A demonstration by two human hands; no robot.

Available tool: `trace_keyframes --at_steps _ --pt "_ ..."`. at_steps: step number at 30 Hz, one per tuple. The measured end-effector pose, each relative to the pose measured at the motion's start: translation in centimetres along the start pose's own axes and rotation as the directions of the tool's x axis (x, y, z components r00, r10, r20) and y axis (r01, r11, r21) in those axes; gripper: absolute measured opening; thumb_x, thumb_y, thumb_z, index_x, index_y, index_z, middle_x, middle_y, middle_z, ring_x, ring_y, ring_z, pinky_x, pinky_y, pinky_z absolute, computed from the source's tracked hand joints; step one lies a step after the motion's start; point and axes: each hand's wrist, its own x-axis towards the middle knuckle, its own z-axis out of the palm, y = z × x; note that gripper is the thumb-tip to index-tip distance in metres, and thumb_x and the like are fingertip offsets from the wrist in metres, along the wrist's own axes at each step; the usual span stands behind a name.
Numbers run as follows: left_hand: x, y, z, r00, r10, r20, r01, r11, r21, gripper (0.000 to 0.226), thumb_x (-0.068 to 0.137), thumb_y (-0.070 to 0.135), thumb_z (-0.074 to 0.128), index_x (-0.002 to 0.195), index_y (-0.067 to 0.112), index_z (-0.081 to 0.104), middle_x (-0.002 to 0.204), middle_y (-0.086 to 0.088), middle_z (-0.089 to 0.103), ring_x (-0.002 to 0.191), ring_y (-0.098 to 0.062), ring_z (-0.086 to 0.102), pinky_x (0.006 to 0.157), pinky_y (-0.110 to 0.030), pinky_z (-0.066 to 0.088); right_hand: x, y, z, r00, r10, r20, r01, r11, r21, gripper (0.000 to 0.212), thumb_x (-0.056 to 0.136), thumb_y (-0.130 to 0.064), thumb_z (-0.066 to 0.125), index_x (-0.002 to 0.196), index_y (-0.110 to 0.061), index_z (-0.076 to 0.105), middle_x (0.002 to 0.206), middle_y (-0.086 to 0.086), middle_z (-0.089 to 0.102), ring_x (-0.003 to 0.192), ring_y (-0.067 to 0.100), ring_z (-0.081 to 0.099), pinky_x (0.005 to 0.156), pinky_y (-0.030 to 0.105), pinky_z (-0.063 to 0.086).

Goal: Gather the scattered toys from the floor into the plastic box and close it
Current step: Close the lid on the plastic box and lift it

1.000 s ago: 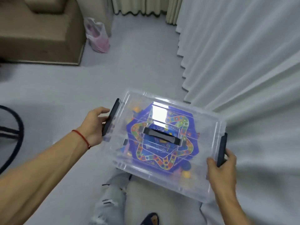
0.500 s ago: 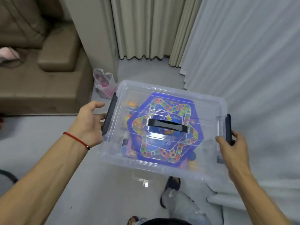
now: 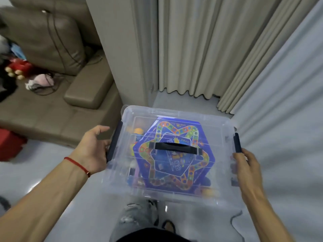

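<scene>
I hold a clear plastic box [image 3: 218, 124] in the air in front of me, its lid on and a black handle [image 3: 175, 148] across the top. Through the lid shows a blue star-pattern game board [image 3: 173, 172] with small coloured toys around it. My left hand [image 3: 92, 151] grips the box's left side under the dark latch [image 3: 114, 144]. My right hand [image 3: 248, 170] grips the right side just below the other dark latch [image 3: 237, 143]. Both latches lie flat against the sides.
A brown leather sofa [image 3: 52, 81] stands at the left with a red plush toy [image 3: 18, 67] and cables on it. Beige curtains [image 3: 201, 46] hang ahead, a white curtain [image 3: 288, 102] at the right. My leg [image 3: 138, 219] and foot are below the box, on grey floor.
The box has risen off the floor with both hands on its sides. My view has tilted up, bringing the sofa and curtains into sight.
</scene>
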Motion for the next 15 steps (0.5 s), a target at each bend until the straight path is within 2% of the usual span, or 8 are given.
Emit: trace_keyframes --at_steps 2,4,6,7,9,11,13,15 --pt "4.6 3.8 2.1 1.0 -0.008 0.018 0.009 0.999 -0.042 0.069 0.066 0.054 0.062 0.117 0.008 0.061 0.105 -0.015 0.061 0.084 -0.034 0.063 0.066 -0.042 0.055 6.1 -3.1 1.9 1.0 -0.03 0.007 0.03 0.999 -0.032 0.041 0.083 -0.04 0.056 0.122 -0.031 0.059 0.084 0.004 0.064 0.073 0.023 0.059 0.058 0.039 0.052" --pt "9.7 7.6 4.3 1.0 0.004 0.004 -0.004 0.999 -0.038 0.069 0.063 0.051 0.066 0.12 0.012 0.062 0.108 -0.013 0.06 0.09 -0.034 0.062 0.071 -0.044 0.055 12.4 -6.0 4.0 0.998 -0.061 0.003 0.061 0.996 -0.068 0.04 0.084 -0.041 0.055 0.121 -0.029 0.061 0.091 0.001 0.066 0.081 0.022 0.062 0.067 0.042 0.056" --pt "15.3 11.5 6.8 0.999 0.035 -0.012 -0.035 0.998 -0.043 0.065 0.063 0.047 0.069 0.119 0.014 0.064 0.107 -0.012 0.059 0.094 -0.035 0.061 0.079 -0.049 0.054 18.6 -8.7 6.3 0.998 -0.057 -0.01 0.056 0.993 -0.106 0.045 0.076 -0.047 0.053 0.117 -0.029 0.063 0.093 -0.002 0.066 0.084 0.021 0.063 0.078 0.049 0.057" --pt "17.9 13.7 8.3 0.999 0.042 -0.008 -0.042 0.999 -0.032 0.055 0.065 0.045 0.068 0.111 0.014 0.067 0.103 -0.012 0.06 0.092 -0.034 0.061 0.082 -0.05 0.052 21.6 -9.9 7.5 0.999 -0.036 -0.016 0.033 0.992 -0.123 0.048 0.073 -0.049 0.052 0.115 -0.028 0.064 0.092 -0.002 0.067 0.084 0.022 0.063 0.08 0.049 0.056" --pt "22.6 18.0 11.5 0.999 0.035 0.004 -0.035 0.999 0.022 0.028 0.072 0.043 0.063 0.078 0.016 0.069 0.084 -0.009 0.061 0.082 -0.031 0.059 0.085 -0.05 0.049 27.3 -11.9 9.6 0.999 0.005 -0.048 -0.013 0.987 -0.163 0.051 0.07 -0.053 0.05 0.109 -0.023 0.065 0.09 0.001 0.066 0.086 0.027 0.063 0.076 0.045 0.055" --pt "26.2 21.9 14.8 1.0 -0.001 -0.021 0.002 0.996 0.086 0.032 0.08 0.04 0.057 0.062 0.016 0.069 0.074 -0.009 0.062 0.082 -0.03 0.058 0.093 -0.05 0.047 32.3 -14.3 11.6 0.999 0.018 -0.039 -0.024 0.987 -0.161 0.044 0.076 -0.048 0.051 0.108 -0.021 0.064 0.09 0.004 0.065 0.086 0.029 0.062 0.068 0.041 0.055" --pt "29.9 25.9 17.7 0.999 -0.035 -0.042 0.039 0.993 0.112 0.028 0.077 0.041 0.059 0.075 0.014 0.066 0.084 -0.01 0.055 0.088 -0.031 0.055 0.096 -0.05 0.045 37.5 -16.7 13.3 1.0 0.016 -0.027 -0.02 0.988 -0.155 0.034 0.085 -0.042 0.052 0.11 -0.021 0.063 0.092 0.005 0.066 0.085 0.028 0.063 0.067 0.039 0.054" --pt "33.5 29.2 20.1 0.998 -0.042 -0.047 0.049 0.988 0.144 0.033 0.073 0.042 0.061 0.092 0.014 0.059 0.095 -0.012 0.055 0.098 -0.033 0.055 0.095 -0.053 0.046 42.6 -18.6 14.8 1.0 0.023 0.015 -0.02 0.987 -0.16 0.032 0.088 -0.039 0.052 0.111 -0.019 0.063 0.091 0.005 0.067 0.079 0.023 0.063 0.065 0.036 0.053"
